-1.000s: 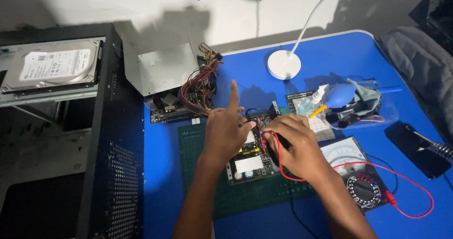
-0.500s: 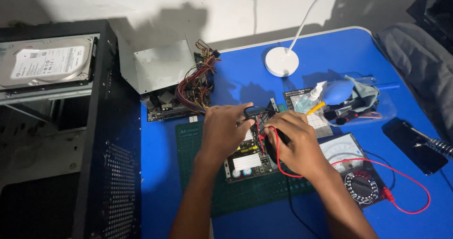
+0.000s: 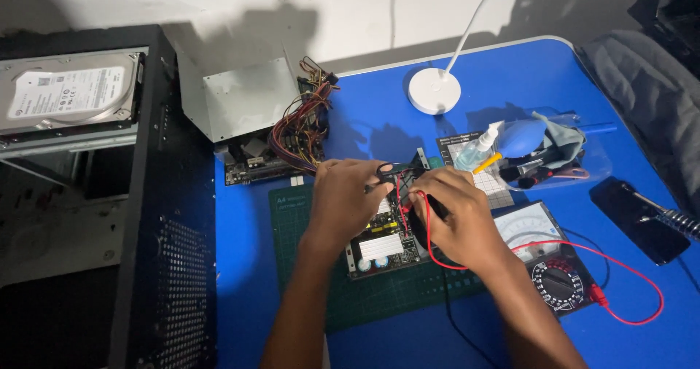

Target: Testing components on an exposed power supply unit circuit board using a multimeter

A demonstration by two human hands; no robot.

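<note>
Right hand (image 3: 461, 219) pinching red probe (image 3: 421, 207) over circuit board (image 3: 383, 246) mid-desk (image 3: 364, 132); left hand (image 3: 346, 201) alongside, grip state indiscernible.

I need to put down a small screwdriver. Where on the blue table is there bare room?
Bare blue lies left of the green mat, beside the black case, and between the lamp base and the wire bundle. The bottom right corner past the red lead is bare too. It is crowded around the circuit board, the multimeter and the tool pouch.
</note>
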